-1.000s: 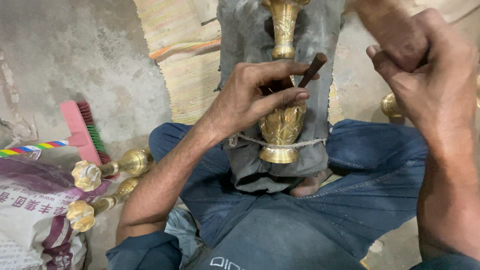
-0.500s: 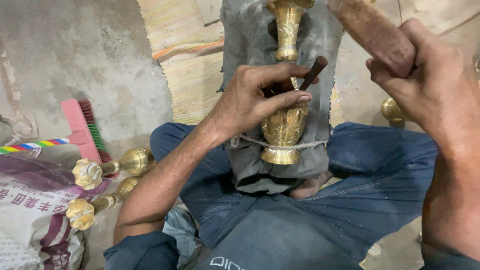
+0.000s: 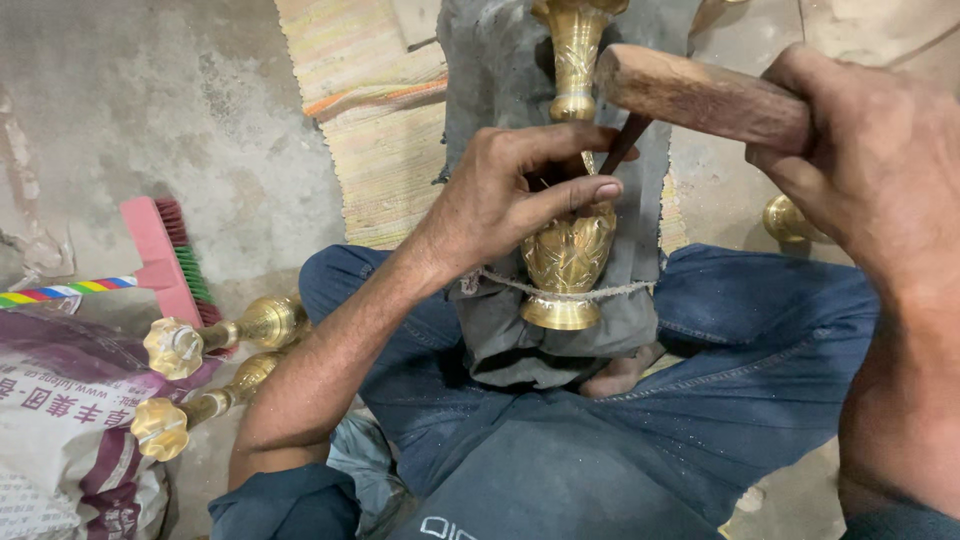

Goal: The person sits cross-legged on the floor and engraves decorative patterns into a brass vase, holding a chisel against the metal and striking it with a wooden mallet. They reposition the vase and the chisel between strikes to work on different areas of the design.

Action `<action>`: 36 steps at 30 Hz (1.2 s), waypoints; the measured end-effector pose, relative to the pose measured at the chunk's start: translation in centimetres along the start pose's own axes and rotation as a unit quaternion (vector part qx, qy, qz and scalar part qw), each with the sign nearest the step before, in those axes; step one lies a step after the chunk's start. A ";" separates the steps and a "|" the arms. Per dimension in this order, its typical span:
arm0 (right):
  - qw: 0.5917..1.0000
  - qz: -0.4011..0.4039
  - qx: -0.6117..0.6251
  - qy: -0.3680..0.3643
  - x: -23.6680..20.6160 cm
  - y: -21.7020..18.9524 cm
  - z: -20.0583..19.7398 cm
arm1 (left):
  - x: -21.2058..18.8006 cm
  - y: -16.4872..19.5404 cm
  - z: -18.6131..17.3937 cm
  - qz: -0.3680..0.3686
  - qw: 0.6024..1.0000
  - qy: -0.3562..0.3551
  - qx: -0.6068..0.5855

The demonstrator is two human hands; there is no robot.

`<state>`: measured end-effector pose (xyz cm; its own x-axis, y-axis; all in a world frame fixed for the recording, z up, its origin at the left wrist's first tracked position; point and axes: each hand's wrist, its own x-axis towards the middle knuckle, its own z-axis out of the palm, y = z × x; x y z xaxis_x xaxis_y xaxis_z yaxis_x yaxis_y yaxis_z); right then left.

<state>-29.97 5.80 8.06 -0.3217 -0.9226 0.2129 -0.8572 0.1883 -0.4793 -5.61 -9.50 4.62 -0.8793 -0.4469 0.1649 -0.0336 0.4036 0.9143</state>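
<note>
Left hand (image 3: 520,195) pinches dark chisel (image 3: 622,145) against brass vase (image 3: 570,250); right hand (image 3: 870,150) clenched around wooden mallet (image 3: 690,95).

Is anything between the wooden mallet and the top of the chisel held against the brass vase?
Nothing visible. The mallet, in the right hand, sits right at the chisel, which the left hand steadies on the brass vase.
</note>
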 end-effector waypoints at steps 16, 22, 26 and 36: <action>0.998 0.059 -0.014 -0.034 0.4 -3.1 -1.4 | 0.2 -0.6 0.0 0.000 1.000 0.000 -0.005; 0.996 0.006 -0.077 -0.047 -0.6 -4.2 -2.0 | -0.9 0.8 1.2 -0.031 0.999 0.022 -0.037; 0.994 0.101 0.016 -0.023 -0.7 -3.7 -1.1 | -0.3 -0.7 0.9 -0.106 0.992 0.009 -0.070; 0.997 -0.014 -0.069 -0.026 -0.9 -3.3 -0.7 | -1.3 -0.8 1.1 -0.036 0.999 0.019 0.004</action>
<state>-27.19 6.26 10.07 -0.2789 -0.9435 0.1786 -0.9140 0.2038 -0.3507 -4.95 -8.31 3.24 -0.8555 -0.5051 0.1138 -0.0991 0.3756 0.9215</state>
